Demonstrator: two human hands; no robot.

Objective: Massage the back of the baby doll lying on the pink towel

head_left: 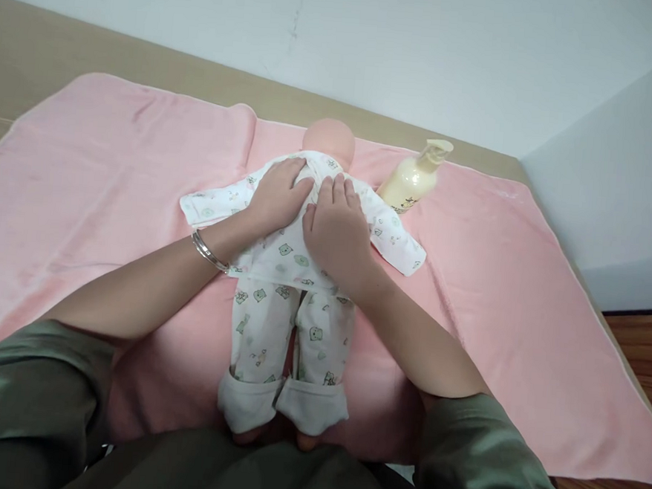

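Note:
A baby doll (329,139) lies stretched out with its bare round head away from me; no facial features show. It wears a white printed top (294,261) and matching trousers (319,341) with turned-up cuffs. My left hand (278,195) rests flat on the left upper part of the top, thumb slightly apart. Beside it, my right hand (339,227) lies flat on the right upper part, fingers stretched toward the head. Neither hand grips anything. The doll's feet peek out below the cuffs near my body.
A pink blanket (500,309) lies under the doll on a wooden surface (32,45). To the right of the doll's head, a pale yellow pump bottle (411,182) leans at a tilt. White walls (384,47) border the back and right. Brown wooden flooring (642,356) shows at right.

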